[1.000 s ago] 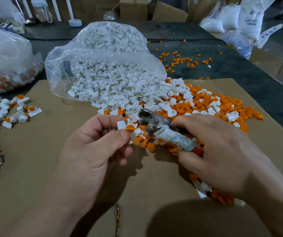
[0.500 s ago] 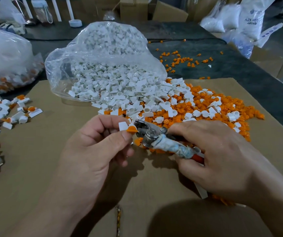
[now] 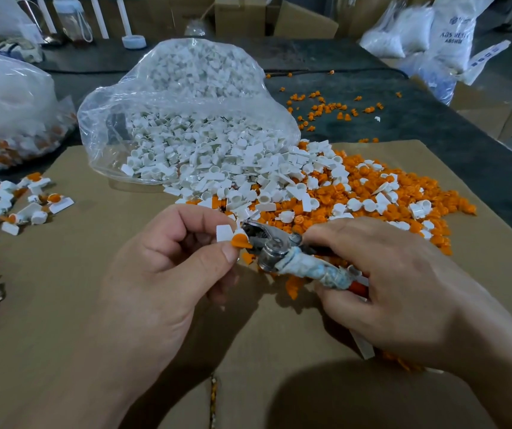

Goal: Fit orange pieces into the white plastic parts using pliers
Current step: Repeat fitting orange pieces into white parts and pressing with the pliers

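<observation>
The left hand (image 3: 168, 267) pinches one white plastic part (image 3: 224, 233) between its thumb and fingers. It holds the part in the middle of the scene, a little above the cardboard sheet (image 3: 62, 289). An orange piece (image 3: 239, 241) sits at the right end of the white part, next to the thumb tip. The right hand (image 3: 397, 289) grips the taped handles of the pliers (image 3: 274, 246). The metal nose points left and meets the orange piece. It is too small to tell if the nose is already biting on it.

The step looks like pressing the orange piece into the white part. To do it well, the left hand should hold the white part very steady, with the thumb tip out of the way. The orange piece should sit straight, not tilted. A slow, gentle squeeze seems best. A hard squeeze might crack the white part or make the orange piece pop out sideways.

More loose parts lie in a heap (image 3: 372, 193) just past the hands.
</observation>
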Available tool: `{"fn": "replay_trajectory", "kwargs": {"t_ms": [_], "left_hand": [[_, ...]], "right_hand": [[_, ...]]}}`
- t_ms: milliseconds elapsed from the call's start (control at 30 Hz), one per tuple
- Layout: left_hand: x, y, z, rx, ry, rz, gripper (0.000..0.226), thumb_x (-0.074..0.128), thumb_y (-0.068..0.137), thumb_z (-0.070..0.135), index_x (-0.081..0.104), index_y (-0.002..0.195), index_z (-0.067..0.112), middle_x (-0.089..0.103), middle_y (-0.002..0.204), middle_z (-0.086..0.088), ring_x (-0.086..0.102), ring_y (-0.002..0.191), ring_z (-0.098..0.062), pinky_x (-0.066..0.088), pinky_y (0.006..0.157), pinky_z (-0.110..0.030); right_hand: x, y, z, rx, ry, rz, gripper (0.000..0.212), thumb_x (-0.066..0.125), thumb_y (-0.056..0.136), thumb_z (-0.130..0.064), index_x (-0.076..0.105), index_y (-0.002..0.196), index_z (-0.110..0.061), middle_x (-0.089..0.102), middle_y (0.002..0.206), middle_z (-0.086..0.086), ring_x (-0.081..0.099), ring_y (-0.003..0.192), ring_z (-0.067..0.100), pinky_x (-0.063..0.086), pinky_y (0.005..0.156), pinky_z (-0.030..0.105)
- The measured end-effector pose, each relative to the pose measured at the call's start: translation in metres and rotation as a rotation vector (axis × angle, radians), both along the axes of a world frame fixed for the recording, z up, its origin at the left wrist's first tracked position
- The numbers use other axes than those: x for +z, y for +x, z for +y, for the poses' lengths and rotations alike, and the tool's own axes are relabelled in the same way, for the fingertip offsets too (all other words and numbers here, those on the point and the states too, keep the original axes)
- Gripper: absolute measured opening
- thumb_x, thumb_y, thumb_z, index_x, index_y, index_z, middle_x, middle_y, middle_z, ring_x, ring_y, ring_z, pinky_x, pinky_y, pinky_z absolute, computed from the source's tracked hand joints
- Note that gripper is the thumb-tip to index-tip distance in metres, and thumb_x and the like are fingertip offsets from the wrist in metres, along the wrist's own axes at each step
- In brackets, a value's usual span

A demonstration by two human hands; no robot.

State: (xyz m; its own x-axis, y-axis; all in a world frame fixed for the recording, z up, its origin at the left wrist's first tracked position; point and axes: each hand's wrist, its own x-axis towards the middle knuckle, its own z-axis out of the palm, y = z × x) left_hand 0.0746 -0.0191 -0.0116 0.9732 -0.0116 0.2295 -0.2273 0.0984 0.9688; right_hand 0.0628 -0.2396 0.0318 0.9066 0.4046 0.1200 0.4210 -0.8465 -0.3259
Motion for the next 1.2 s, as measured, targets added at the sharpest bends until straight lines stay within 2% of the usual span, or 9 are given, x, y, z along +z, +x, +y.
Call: {"fn": "replay_trajectory", "kwargs": {"t_ms": [233,367,433,500,567,700,800,1067,1200], "left_hand": [[-0.0055,0.0007,-0.0003,0.034,0.087,-0.036,0.02,0.073,0.069,0.036,0.074,0.088,0.031,0.065,0.064,-0.001,0.06,0.054,-0.012,0.049,0.046,-0.021],[-0.0065,0.0011,0.0032,-0.01,0.11,-0.056,0.02,0.072,0.073,0.034,0.074,0.092,0.032,0.068,0.067,-0.001,0.063,0.057,-0.013,0.05,0.049,-0.021],[-0.0083,0.0015,0.0045,-0.026,0.116,-0.067,0.019,0.072,0.075,0.034,0.074,0.095,0.031,0.069,0.068,-0.003,0.064,0.058,-0.015,0.05,0.05,-0.022],[-0.0101,0.0022,0.0035,-0.036,0.1,-0.081,0.018,0.072,0.077,0.032,0.074,0.094,0.03,0.068,0.067,-0.004,0.064,0.057,-0.016,0.05,0.048,-0.023],[-0.0109,0.0025,0.0013,-0.039,0.086,-0.091,0.016,0.072,0.077,0.03,0.074,0.093,0.03,0.067,0.066,-0.003,0.064,0.056,-0.015,0.049,0.047,-0.023],[-0.0087,0.0002,0.0012,-0.065,0.075,-0.086,0.017,0.072,0.077,0.03,0.074,0.094,0.028,0.066,0.067,-0.005,0.064,0.057,-0.014,0.049,0.048,-0.021],[-0.0052,-0.0018,0.0014,-0.089,0.074,-0.08,0.017,0.072,0.077,0.031,0.075,0.093,0.027,0.066,0.067,-0.005,0.064,0.059,-0.013,0.05,0.05,-0.02],[-0.0047,-0.0014,0.0012,-0.105,0.068,-0.073,0.015,0.07,0.077,0.033,0.074,0.091,0.032,0.066,0.068,-0.004,0.064,0.059,-0.013,0.051,0.052,-0.02],[-0.0066,0.0006,0.0027,-0.105,0.119,-0.085,0.016,0.068,0.082,0.034,0.073,0.096,0.031,0.067,0.07,-0.005,0.065,0.059,-0.016,0.053,0.054,-0.024]], "right_hand": [[0.0007,-0.0026,0.0006,0.004,0.033,-0.018,0.046,0.039,0.079,-0.053,0.054,0.12,-0.039,0.059,0.109,-0.024,0.054,0.1,0.003,0.049,0.081,0.03],[-0.0003,-0.0012,0.0009,-0.003,-0.003,-0.008,0.048,0.038,0.078,-0.052,0.054,0.12,-0.038,0.058,0.11,-0.024,0.051,0.099,0.002,0.044,0.08,0.023],[-0.0001,-0.0005,0.0024,0.003,-0.022,-0.017,0.044,0.037,0.079,-0.052,0.057,0.114,-0.037,0.061,0.101,-0.022,0.052,0.091,0.003,0.041,0.073,0.02],[0.0002,0.0006,0.004,0.018,-0.053,-0.029,0.034,0.035,0.081,-0.052,0.059,0.1,-0.036,0.06,0.083,-0.018,0.052,0.078,0.008,0.042,0.065,0.028],[0.0003,0.0016,0.0047,0.013,-0.078,-0.036,0.034,0.033,0.081,-0.055,0.059,0.091,-0.035,0.056,0.075,-0.016,0.05,0.072,0.01,0.042,0.065,0.034],[-0.0008,0.0021,0.0052,-0.033,-0.144,-0.028,0.052,0.022,0.076,-0.067,0.061,0.083,-0.033,0.055,0.073,-0.014,0.052,0.073,0.01,0.042,0.068,0.035],[-0.0007,0.0015,0.0062,-0.05,-0.148,-0.002,0.06,0.013,0.07,-0.073,0.057,0.083,-0.034,0.054,0.075,-0.015,0.051,0.075,0.007,0.041,0.065,0.028],[-0.0017,-0.0009,0.008,-0.055,-0.141,-0.024,0.064,0.008,0.066,-0.075,0.055,0.081,-0.033,0.055,0.073,-0.016,0.053,0.073,0.006,0.042,0.061,0.027],[-0.0031,-0.0004,0.0084,-0.064,-0.162,-0.031,0.056,0.011,0.07,-0.07,0.05,0.074,-0.03,0.052,0.066,-0.013,0.05,0.065,0.007,0.038,0.055,0.026]]}}
